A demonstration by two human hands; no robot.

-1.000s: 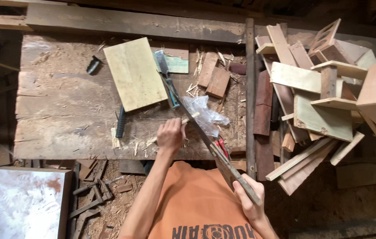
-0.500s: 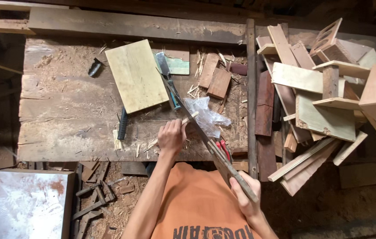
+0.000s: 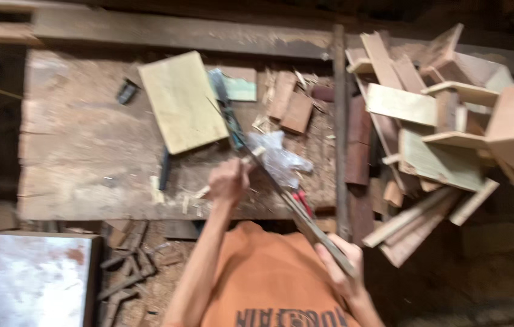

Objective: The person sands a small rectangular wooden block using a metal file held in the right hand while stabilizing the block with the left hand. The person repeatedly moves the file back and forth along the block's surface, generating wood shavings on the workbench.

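Observation:
A long thin wooden strip [image 3: 287, 197] runs diagonally from the workbench [image 3: 81, 151] toward my body. My right hand [image 3: 342, 266] grips its near end by my orange shirt. My left hand [image 3: 228, 180] is closed around a small pale wooden piece [image 3: 251, 156] beside the strip, on the bench's front part. A pale green-yellow board [image 3: 183, 100] lies flat just beyond my left hand. A crumpled clear plastic bag [image 3: 278, 156] sits right of that hand.
A heap of wooden offcuts and small frames [image 3: 438, 127] fills the right side. Short wood blocks [image 3: 290, 106] and shavings lie mid-bench. A dark tool [image 3: 164, 169] and a small dark object [image 3: 126, 92] lie to the left. A metal sheet [image 3: 33, 278] sits lower left.
The view has shifted slightly and blurred. My right hand has moved a little along the strip's near end. My left hand stays in place on the bench.

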